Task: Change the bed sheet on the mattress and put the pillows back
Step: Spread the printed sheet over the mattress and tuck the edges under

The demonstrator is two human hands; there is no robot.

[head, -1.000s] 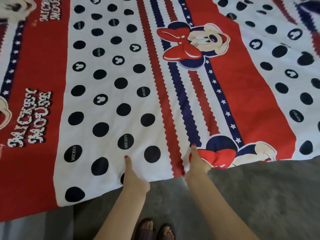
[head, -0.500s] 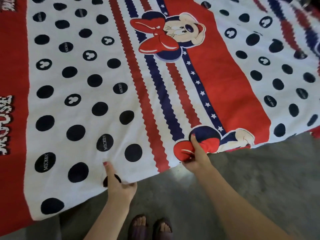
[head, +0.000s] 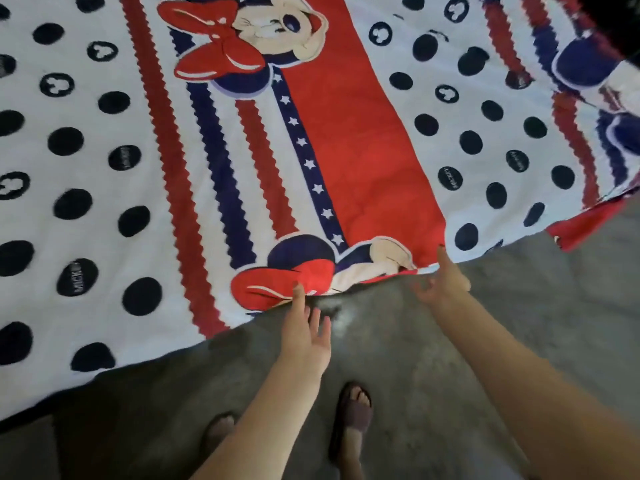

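Note:
The bed sheet (head: 363,143), white with black dots, red and blue stripes and cartoon mouse prints, lies spread flat and covers whatever is under it. Its near hem runs diagonally above the grey floor. My left hand (head: 306,329) is at the hem by the red bow print, thumb tip touching the cloth and fingers straight and spread over the floor. My right hand (head: 445,280) is further right at the hem below the red band, thumb up against the edge and fingers loosely spread beneath it. No pillows are in view.
Grey concrete floor (head: 519,306) fills the lower right. My feet, in dark sandals (head: 353,420), stand just short of the hem. A dark shape (head: 620,26) sits at the top right corner. The sheet's right end folds over in red (head: 581,226).
Both hands have let go of the hem and shifted right along it. My left hand now sits at the bow print where my right hand pinched before. The view has swung right.

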